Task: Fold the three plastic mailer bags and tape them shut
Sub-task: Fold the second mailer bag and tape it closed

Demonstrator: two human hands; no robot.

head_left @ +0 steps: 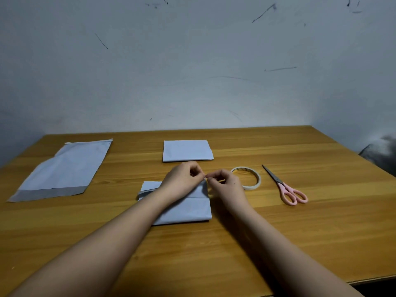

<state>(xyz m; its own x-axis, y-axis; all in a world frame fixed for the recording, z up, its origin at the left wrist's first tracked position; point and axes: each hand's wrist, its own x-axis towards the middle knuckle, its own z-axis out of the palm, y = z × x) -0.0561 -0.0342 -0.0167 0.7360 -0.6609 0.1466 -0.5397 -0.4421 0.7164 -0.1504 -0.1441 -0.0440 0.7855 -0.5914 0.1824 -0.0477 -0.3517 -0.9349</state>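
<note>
Thin, light, slippery plastic, likely to spring open unless pressed flat; best held at the fold's free edge. Near centre, folded mailer bag (pixel 184 207) under both forearms; left hand (pixel 182 181) and right hand (pixel 225 183) curled, fingertips meeting over its far right corner, pinching a small strip of tape (pixel 206 179). Second folded bag (pixel 187 150) farther back; flat unfolded bag (pixel 64 170) far left; tape roll (pixel 248 177) and scissors (pixel 285 187) right.

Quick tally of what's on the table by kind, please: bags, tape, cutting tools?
Mailer bags: 3: unfolded bag, folded bag at the back, folded bag under the hands
Tape rolls: 1: tape roll
Scissors: 1: pink-handled scissors
Total: 5
</note>
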